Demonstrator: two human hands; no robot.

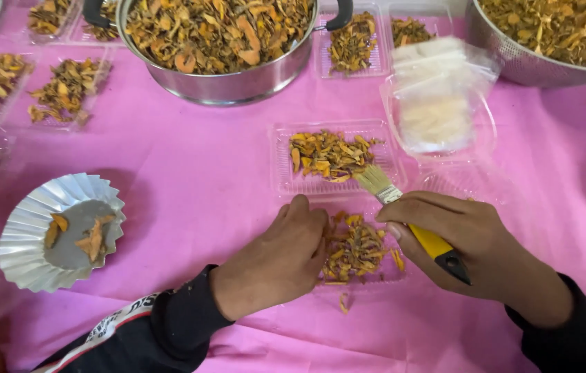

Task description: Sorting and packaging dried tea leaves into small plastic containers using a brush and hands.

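Note:
My right hand [476, 242] grips a small paintbrush [410, 221] with a yellow and black handle; its pale bristles point up-left over the edge of a clear plastic tray [286, 176] of dried orange-brown slices. My left hand [279, 259] rests with its fingertips on a pile of the same dried slices [356, 250] in a nearer clear tray between both hands. One loose slice [343, 301] lies on the pink cloth just below that pile.
A fluted silver foil dish [27, 242] with a few slices sits at the left. A steel pot [231, 79] and a steel colander [514, 62] full of slices stand at the back. Several filled clear trays line the left and back; a stack of empty ones [438, 103] lies right.

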